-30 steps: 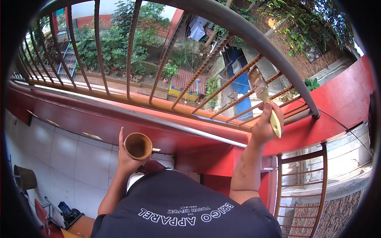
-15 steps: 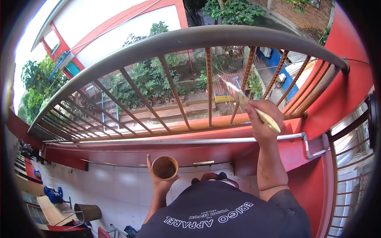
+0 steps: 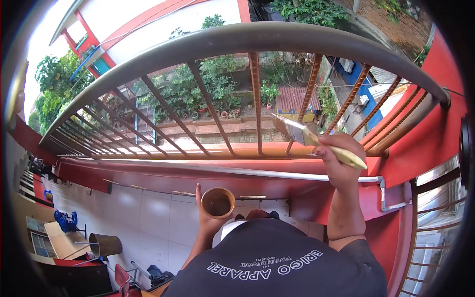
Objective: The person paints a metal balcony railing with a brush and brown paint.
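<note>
My right hand (image 3: 339, 161) grips a paintbrush (image 3: 316, 140) by its pale yellow handle. Its bristles point left and lie against an orange-brown bar (image 3: 299, 119) of the balcony railing (image 3: 257, 42). My left hand (image 3: 210, 220) holds a small round cup (image 3: 217, 202) of brown paint low in front of my chest, below the red ledge (image 3: 198, 178). The cup is upright and open at the top.
The curved grey top rail spans the view above several rusty vertical bars. A grey pipe (image 3: 297, 174) runs along the red ledge. A red wall (image 3: 430, 133) stands at the right. Far below lie a tiled floor (image 3: 133, 218), a metal bucket (image 3: 105, 244) and blue objects.
The view swung from the railing's right end toward its middle. My right hand lowered the brush from upright to nearly level against a bar. The cup stayed in my left hand.
</note>
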